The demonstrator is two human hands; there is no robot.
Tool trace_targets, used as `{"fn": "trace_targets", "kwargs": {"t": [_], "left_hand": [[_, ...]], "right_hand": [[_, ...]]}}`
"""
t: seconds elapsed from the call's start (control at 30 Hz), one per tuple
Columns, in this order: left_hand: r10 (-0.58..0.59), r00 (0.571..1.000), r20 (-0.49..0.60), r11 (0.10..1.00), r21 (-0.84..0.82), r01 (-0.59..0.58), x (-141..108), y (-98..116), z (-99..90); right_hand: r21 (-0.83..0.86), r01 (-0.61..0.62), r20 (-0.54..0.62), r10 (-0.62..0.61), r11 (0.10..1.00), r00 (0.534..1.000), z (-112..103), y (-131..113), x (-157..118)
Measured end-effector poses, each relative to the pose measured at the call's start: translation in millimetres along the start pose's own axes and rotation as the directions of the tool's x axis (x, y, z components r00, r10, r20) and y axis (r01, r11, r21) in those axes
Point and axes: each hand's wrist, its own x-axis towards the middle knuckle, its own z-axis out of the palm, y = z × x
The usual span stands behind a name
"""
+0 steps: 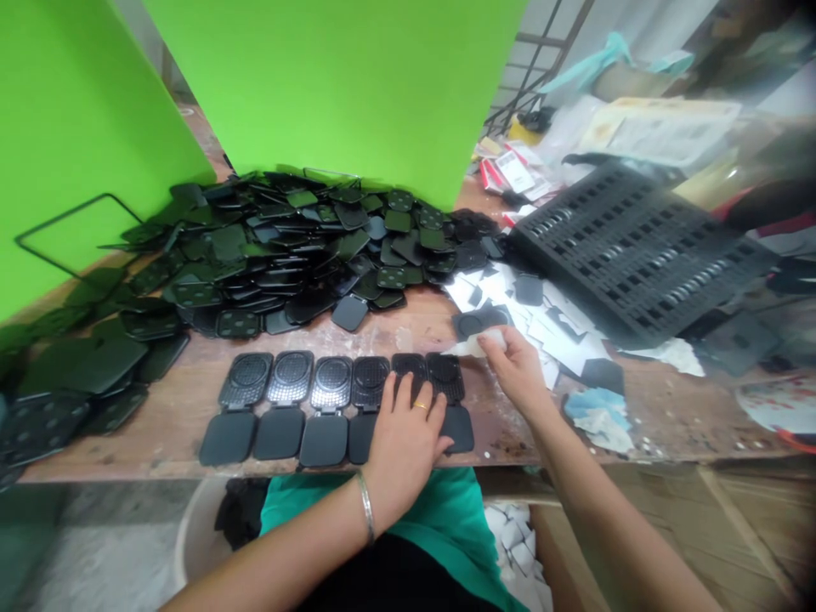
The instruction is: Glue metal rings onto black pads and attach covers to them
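r hand (513, 365) pinches the white tube (484, 342) btwn thumb & fingers, tip pointing l at the top edge of the rightmost of six black cases (331, 382). those lie open in a row along the near edge of the bench (172, 361), textured leaf far side, smooth leaf near side. l hand (408, 433) is flat, fingers spread & grasping nothing; looks to rest on the r end of the row, hiding most of the 5th case. can't tell how hard it presses.

to do it well, imo: tip low & steady, light even squeeze, small amt at a time, off the hinges. l fingers best on the leaf next to the tip, but clear of it, so the case doesn't slide. row spacing is tight, so work one case at a time w/o nudging its neighbour.

around: big messy pile (286, 246) of black pcs behind the row, against the green panel (344, 85); white slips (554, 327) & dark rack (643, 246) off to the r; cloth (599, 416) near r forearm. in the way: a loose dark pc (472, 323) just beyond the tube, plus slips close to r hand, could snag it.
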Motion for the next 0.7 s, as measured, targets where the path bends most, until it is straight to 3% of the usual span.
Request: {"fn": "trace_targets", "kwargs": {"t": [0.33,0.7], "left_hand": [[0.005,1.0,-0.013,1.0,0.011,-0.005,0,0,2.3],[-0.008,1.0,-0.014,1.0,0.007,0.008,-2,1,2.3]], "right_hand": [[-0.076,0.051,0.044,-0.048,0.996,0.998,6,1,8],[-0.319,0.379,0.122,-0.358,0.869,0.926,-5,-8,5]]}}
